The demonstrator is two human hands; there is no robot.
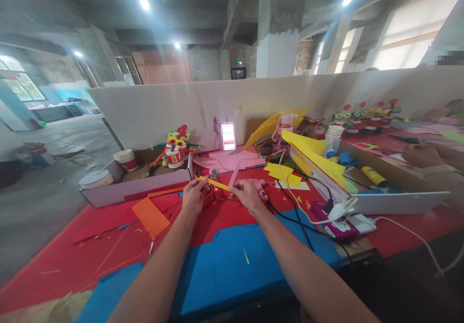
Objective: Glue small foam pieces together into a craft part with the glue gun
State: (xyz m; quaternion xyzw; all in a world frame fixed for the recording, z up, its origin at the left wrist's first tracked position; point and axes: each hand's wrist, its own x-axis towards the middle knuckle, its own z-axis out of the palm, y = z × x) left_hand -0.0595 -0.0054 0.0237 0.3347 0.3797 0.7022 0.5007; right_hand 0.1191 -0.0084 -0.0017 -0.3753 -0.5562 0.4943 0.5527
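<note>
A narrow yellow paper strip [216, 183] is stretched between my two hands above the red table covering. My left hand [195, 193] pinches its left end; my right hand [248, 195] pinches the other end. Just behind the right fingers lies a pink paper strip [235, 174]; I cannot tell whether they touch it. Beside my right hand rests a pink glue gun [260, 185], partly hidden. Red-handled pliers [216, 190] lie beneath the yellow strip. To the left of my left hand is an orange paper sheet [150, 215].
Blue sheets [232, 265] cover the table's near side. A box [134, 187] with a colourful paper-cup figure [176, 151] stands left, another box [398, 202] right. Cables run to a purple power strip [333, 221]. Yellow paper pieces [282, 173] lie behind. Another person's hand [416, 156] shows at right.
</note>
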